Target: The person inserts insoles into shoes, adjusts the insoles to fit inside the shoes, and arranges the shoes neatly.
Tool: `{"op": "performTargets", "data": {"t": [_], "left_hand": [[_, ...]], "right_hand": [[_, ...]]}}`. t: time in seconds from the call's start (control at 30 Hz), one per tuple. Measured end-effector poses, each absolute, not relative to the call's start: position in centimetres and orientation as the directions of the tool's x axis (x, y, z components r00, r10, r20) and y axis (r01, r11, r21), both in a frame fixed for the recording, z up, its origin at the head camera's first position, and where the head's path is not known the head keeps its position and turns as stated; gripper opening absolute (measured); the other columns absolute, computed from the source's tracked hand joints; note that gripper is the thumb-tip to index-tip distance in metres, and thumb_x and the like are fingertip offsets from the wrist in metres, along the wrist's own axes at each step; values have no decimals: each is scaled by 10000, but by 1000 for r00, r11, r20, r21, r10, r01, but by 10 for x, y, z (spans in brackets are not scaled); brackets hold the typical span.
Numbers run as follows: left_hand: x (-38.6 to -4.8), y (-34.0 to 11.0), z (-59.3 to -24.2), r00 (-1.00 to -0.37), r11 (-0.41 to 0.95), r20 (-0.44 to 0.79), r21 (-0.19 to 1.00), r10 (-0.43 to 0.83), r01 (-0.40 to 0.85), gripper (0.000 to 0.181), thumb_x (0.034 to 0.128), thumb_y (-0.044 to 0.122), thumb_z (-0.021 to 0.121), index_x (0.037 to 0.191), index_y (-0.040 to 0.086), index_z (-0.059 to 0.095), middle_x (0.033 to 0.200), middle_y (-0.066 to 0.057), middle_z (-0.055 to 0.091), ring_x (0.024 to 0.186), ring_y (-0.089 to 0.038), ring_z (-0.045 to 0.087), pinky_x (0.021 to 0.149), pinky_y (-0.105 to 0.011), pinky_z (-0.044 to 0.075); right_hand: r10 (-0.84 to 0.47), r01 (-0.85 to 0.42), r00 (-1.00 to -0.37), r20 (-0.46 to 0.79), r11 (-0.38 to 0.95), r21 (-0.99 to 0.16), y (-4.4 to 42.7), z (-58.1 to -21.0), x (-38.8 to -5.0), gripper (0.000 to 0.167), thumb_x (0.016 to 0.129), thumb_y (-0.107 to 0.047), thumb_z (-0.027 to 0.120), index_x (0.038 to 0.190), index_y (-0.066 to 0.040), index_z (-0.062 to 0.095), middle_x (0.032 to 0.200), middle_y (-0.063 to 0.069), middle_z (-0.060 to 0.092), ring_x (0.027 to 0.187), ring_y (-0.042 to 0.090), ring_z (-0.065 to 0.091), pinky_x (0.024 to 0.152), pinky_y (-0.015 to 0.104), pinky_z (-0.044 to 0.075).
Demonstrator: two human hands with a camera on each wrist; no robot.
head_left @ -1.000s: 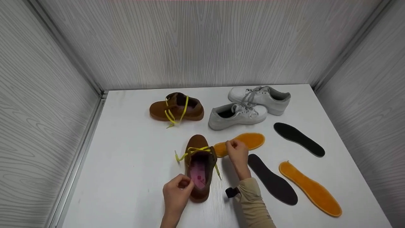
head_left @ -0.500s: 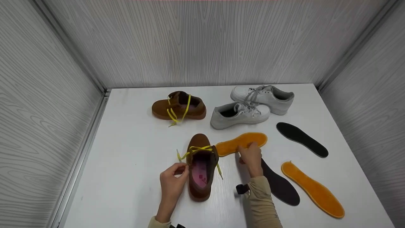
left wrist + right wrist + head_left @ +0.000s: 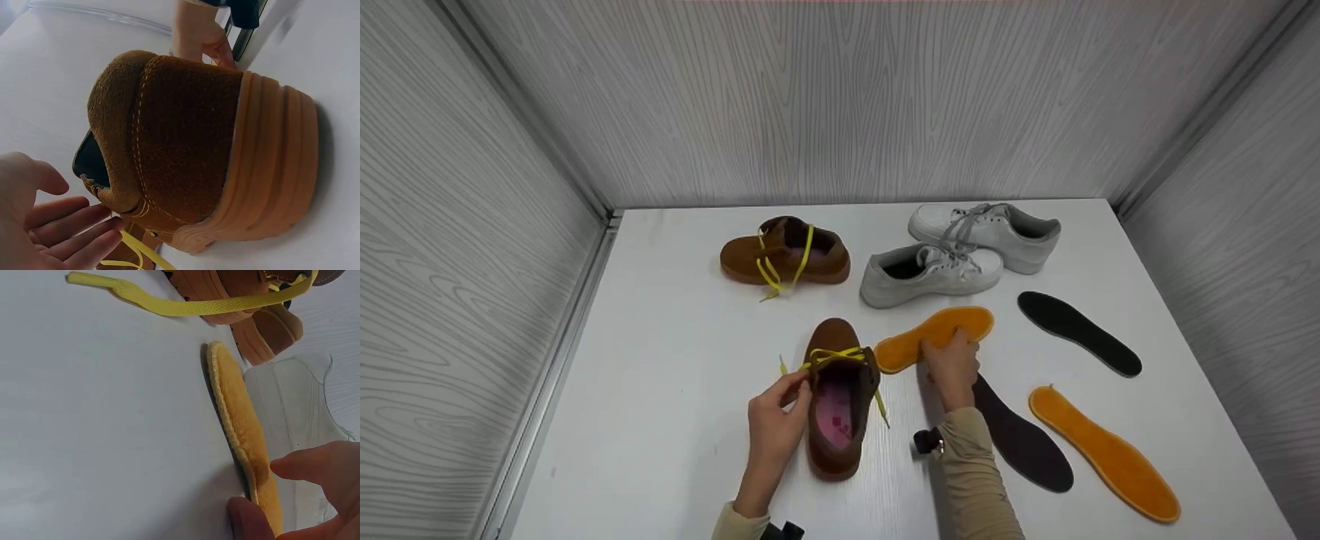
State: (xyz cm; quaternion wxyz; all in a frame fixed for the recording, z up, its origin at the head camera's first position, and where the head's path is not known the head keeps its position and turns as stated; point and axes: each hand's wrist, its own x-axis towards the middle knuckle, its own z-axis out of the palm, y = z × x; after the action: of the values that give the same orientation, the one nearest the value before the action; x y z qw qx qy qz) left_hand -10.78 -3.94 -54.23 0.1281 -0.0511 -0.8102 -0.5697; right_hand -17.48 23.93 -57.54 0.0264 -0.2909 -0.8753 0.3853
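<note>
A brown suede shoe (image 3: 832, 337) with a yellow lace (image 3: 840, 352) and a pink inner sole stands upright at the front centre. My left hand (image 3: 780, 420) is at the shoe's left side, near the lace. In the left wrist view, its fingers (image 3: 76, 228) reach to the shoe's collar, thumb held apart. To the right of the shoe lies an orange insole (image 3: 907, 346). My right hand (image 3: 952, 367) pinches the edge of this insole near its middle; in the right wrist view, the fuzzy insole (image 3: 239, 410) has fingers on both sides of its edge.
A second brown shoe (image 3: 746, 260) stands at the back left, beside two white sneakers (image 3: 934, 277). On the right lie a black insole (image 3: 1080, 330), a dark brown insole (image 3: 1031, 450) and another orange insole (image 3: 1106, 454). Panels enclose the table's back and sides.
My right hand has moved right along the orange insole and taken hold of its edge; the insole has shifted slightly. My left hand has moved forward along the shoe's left side.
</note>
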Motion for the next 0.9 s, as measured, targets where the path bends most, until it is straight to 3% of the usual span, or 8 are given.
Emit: {"op": "performTargets", "data": {"t": [0.17, 0.4, 0.57, 0.9], "left_hand": [[-104, -38, -543, -970, 340, 237, 918, -56, 205, 175, 900, 10, 664, 1052, 29, 749, 1008, -103, 741, 861, -171, 719, 743, -275, 563], [-104, -39, -543, -970, 349, 236, 916, -64, 200, 161, 901, 12, 662, 1033, 22, 753, 997, -111, 742, 863, -183, 722, 735, -280, 565], [-103, -39, -543, -963, 364, 259, 907, -78, 214, 147, 899, 3, 659, 1007, 15, 758, 1000, -117, 742, 886, -205, 720, 729, -292, 568], [-104, -39, -542, -964, 378, 253, 903, -87, 203, 132, 898, 15, 666, 983, 33, 766, 972, -86, 748, 855, -179, 717, 724, -300, 570]], "right_hand": [[520, 521, -829, -205, 586, -621, 236, -577, -185, 897, 851, -565, 645, 1514, -71, 298, 1316, 347, 358, 1044, 525, 532, 847, 603, 445], [496, 509, -849, -183, 673, -537, 221, -576, -204, 1010, 811, -709, 609, 1426, 55, 369, 1253, 386, 371, 1034, 506, 539, 818, 603, 453], [498, 515, -846, -191, 671, -534, 214, -575, -213, 975, 821, -635, 657, 1392, 90, 344, 1231, 384, 356, 1017, 505, 527, 832, 596, 448], [525, 529, -831, -187, 639, -559, 221, -579, -217, 733, 796, -444, 677, 1292, 36, 431, 1152, 306, 443, 976, 461, 557, 806, 580, 446]]}}
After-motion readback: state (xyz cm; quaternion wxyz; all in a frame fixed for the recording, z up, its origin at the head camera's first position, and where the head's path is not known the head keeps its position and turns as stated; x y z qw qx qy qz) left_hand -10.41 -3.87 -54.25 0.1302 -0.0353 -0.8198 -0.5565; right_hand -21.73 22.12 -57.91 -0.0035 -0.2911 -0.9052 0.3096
